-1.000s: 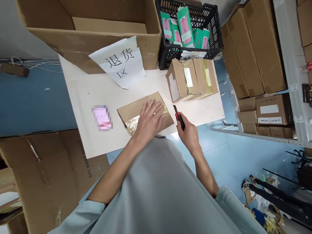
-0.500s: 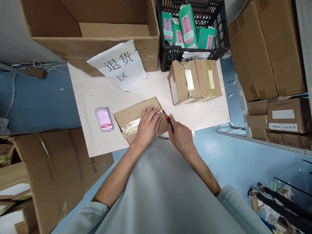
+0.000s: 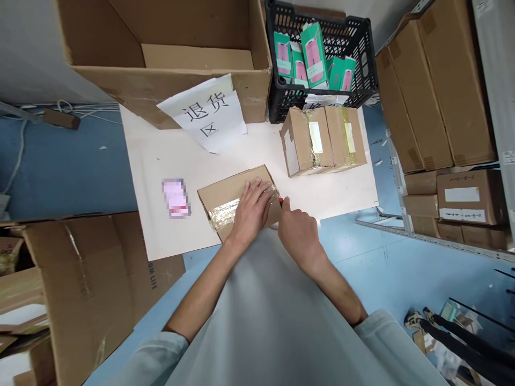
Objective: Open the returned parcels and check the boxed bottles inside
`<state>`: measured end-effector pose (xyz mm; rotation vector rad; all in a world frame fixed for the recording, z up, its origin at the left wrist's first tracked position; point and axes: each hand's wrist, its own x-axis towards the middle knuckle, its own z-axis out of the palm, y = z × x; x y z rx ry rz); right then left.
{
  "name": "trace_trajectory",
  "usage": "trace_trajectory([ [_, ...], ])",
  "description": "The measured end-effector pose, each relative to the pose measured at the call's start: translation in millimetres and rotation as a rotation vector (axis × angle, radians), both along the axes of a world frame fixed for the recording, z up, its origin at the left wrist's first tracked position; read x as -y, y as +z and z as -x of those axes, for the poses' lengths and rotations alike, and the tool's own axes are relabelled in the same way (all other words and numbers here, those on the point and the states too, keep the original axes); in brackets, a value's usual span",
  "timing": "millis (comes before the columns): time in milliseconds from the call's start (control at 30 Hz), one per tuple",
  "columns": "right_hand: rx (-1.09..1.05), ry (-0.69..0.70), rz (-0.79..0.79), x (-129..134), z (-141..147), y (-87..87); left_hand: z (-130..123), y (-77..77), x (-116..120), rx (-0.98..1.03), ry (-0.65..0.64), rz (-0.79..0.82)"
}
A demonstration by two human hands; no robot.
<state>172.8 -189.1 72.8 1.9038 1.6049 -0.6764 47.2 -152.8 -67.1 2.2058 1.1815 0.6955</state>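
A taped cardboard box [image 3: 223, 195] lies at a slant near the front edge of the white table. My left hand [image 3: 253, 210] rests flat on its top, fingers stretched over the clear tape [image 3: 225, 213]. At the box's right end, my right hand [image 3: 298, 231] is closed around a utility knife [image 3: 281, 201]. Only a bit of the knife's red part shows at my thumb; the blade and the rest of the handle are hidden. To the left of the box lies a pixelated pink item [image 3: 176, 198], too blurred to make out.
Two taped boxes [image 3: 324, 140] stand together at the table's right, before a black crate [image 3: 277, 104] of green-and-pink packages. A large open carton [image 3: 177, 91] with a paper sign [image 3: 209, 115] is behind. Stacked cartons [image 3: 436, 102] line the right; a person's legs [image 3: 450, 338] show lower right.
My right hand has turned and now hides most of the knife at the box's right end. My left hand stays on the box. The whole view has shifted slightly.
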Motion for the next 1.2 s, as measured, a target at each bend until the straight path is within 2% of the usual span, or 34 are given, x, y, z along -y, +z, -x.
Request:
trace_trajectory([
  [100, -0.030, -0.055, -0.065, -0.7, 0.2, -4.7, -0.9, -0.2, -2.3, -0.008, -0.008, 0.007],
  [333, -0.074, -0.121, -0.094, 10.5, -12.0, -7.7, -0.2, 1.5, -0.9, -0.006, -0.003, 0.018],
  [600, -0.051, -0.083, -0.156, -10.4, -3.9, -17.0, 0.2, -0.7, 5.6, -0.018, -0.004, 0.032],
  [767, -0.015, -0.049, -0.084, -3.5, -2.2, -9.8, -1.8, -4.7, 10.6, -0.004, 0.000, 0.001],
  [933, -0.024, -0.019, -0.117, -4.1, -5.3, -14.6, -5.0, -8.6, 14.2, -0.011, 0.012, -0.007],
  [1100, -0.034, -0.069, -0.038, 19.2, -18.1, -5.4, -4.8, -6.0, 13.0, 0.004, 0.001, -0.003],
  [1200, -0.072, -0.133, -0.106, 36.5, -36.5, -0.9, -2.6, -1.1, 13.0, 0.008, -0.019, -0.002],
])
